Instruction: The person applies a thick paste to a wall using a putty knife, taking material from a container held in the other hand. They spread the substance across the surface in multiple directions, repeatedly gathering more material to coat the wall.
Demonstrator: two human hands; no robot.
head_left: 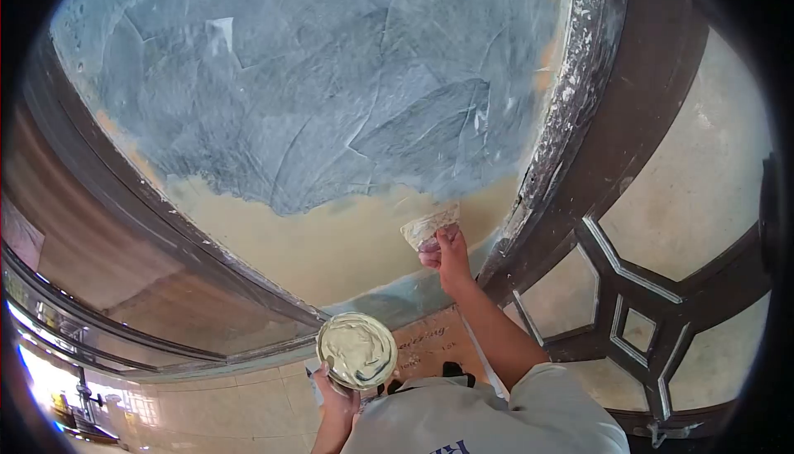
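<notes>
My left hand (334, 396) is wrapped around the side of a round tub (321, 353) of pale cream putty (351, 348), its open top facing up toward me. The putty's surface is smeared and uneven. In my right hand (448, 257) is a putty-coated flat scraper (428, 224), its blade at the wall near the lower right of the cream area. Around it the cream coat (298, 243) spreads across the wall's lower part. Above lies a blue-grey surface (306, 107) with scraped streaks and patches.
A dark frame with flaking white paint (571, 74) borders the wall on the right. Beyond it stands a dark door (637, 156) with pale panels. Brown trim (190, 231) runs down the left side. Printed cardboard (438, 340) lies on the floor near my feet, beside pale tiles (248, 413).
</notes>
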